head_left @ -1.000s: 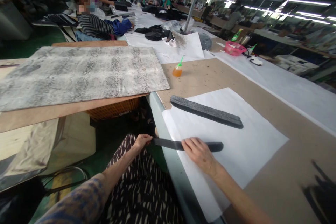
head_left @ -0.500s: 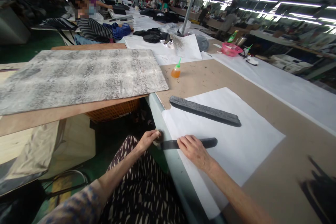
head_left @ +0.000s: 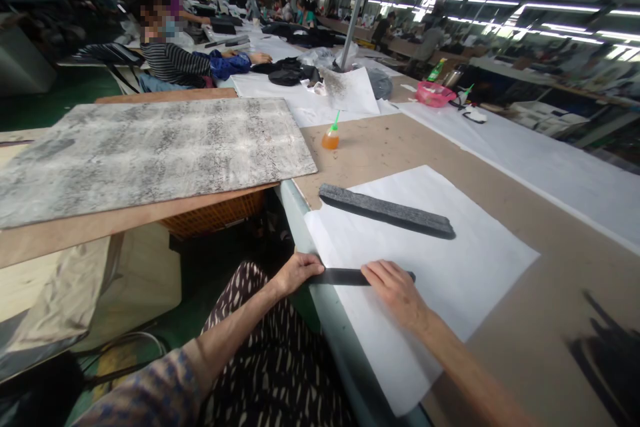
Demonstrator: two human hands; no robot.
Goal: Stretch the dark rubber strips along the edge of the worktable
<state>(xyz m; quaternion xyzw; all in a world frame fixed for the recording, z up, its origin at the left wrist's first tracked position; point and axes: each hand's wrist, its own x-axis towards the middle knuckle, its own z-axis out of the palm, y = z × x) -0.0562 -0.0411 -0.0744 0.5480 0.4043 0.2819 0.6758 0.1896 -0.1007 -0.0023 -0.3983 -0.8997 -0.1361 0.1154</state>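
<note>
The black strip (head_left: pixel 345 277) is long, thin and straight. It lies near the close edge of the desk (head_left: pixel 390 153), mostly on a big sheet of white paper (head_left: pixel 465 267). Its long way goes from left to right, almost flat across the view. One end points left, to the edge of the desk, and the other end points right, over the paper.

The left hand (head_left: pixel 299 271) pinches the strip near its left end, with the thumb and fingers close together. The right hand (head_left: pixel 395 287) is on top of the strip, near the right end. Its fingers are bent and sit side by side. A little bit of the strip's right tip pokes out past them. The thumb is hidden, so I cannot tell if this hand grips the strip or just pushes down on it.

Behind the strip is a gray bundle (head_left: pixel 387 211). It is long too, but it slants. Its left end is farther away and goes past the paper's edge, and its right end comes nearer. So the two do not line up. They are closer on the right side than on the left. They do not touch.

Farther back, a small orange bottle (head_left: pixel 330 139) stands on the desk with its green tip pointing up.
</note>
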